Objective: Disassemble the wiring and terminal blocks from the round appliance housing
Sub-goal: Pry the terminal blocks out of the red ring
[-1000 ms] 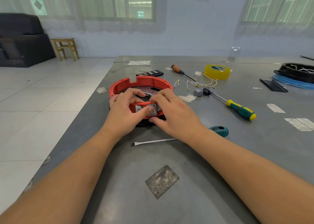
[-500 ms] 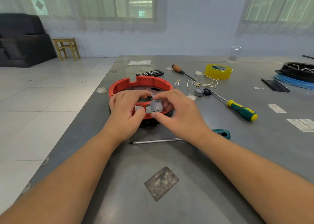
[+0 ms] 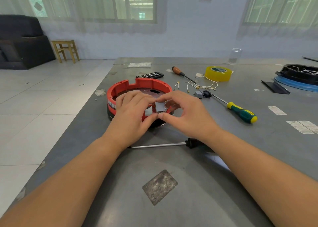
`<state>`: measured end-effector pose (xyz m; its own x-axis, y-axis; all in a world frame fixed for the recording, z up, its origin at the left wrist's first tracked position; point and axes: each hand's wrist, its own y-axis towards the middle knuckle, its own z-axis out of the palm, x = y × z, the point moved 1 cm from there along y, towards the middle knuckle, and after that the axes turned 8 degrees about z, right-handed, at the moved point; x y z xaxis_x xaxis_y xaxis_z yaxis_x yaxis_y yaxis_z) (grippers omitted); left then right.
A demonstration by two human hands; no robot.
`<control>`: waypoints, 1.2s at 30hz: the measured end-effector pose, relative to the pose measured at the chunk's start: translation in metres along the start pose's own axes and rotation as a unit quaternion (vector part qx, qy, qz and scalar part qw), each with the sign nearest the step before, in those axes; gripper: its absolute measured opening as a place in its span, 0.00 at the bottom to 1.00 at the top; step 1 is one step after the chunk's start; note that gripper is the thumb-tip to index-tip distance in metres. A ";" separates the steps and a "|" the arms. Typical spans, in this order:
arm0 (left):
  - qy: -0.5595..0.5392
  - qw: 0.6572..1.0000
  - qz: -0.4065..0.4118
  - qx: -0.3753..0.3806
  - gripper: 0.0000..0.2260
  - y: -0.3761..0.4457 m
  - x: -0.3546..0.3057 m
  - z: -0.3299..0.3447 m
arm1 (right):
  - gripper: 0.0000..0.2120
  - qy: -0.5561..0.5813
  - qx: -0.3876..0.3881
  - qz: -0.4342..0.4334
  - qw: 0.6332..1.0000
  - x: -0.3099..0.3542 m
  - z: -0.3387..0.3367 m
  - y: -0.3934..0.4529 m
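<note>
— Where is the terminal block?
— One grey terminal block (image 3: pixel 160 106) sits pinched in the right hand (image 3: pixel 185 116), thumb below and fingertips above, at the near rim of the one red round housing (image 3: pixel 137 87) on the table (image 3: pixel 172 158). A square opening in the rim shows just left of the grip.
— And the other hand?
— The left hand (image 3: pixel 130 113) curls over the housing's near rim, its thumb touching the right thumb.
— What lies around the grip?
— Three screwdrivers: a long one (image 3: pixel 160 145) just nearer than it, a green-and-yellow one (image 3: pixel 240 112) to its right, a brown-handled one (image 3: pixel 180 72) beyond. One yellow tape roll (image 3: pixel 218 73), loose wires (image 3: pixel 199 86) and one more grey block (image 3: pixel 199 94) lie beyond-right.
</note>
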<state>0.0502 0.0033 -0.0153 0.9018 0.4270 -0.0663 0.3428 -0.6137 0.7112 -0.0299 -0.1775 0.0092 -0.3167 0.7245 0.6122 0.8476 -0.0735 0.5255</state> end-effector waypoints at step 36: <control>0.029 0.995 -0.083 0.047 0.21 -0.002 0.012 0.015 | 0.26 -0.346 0.165 0.199 0.902 -0.148 -0.077 0.111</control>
<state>0.0642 -0.0006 -0.0278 0.8157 0.5625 -0.1349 0.5108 -0.5909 0.6244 0.0785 -0.3458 0.0223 0.2843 0.9486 0.1388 0.9526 -0.2958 0.0706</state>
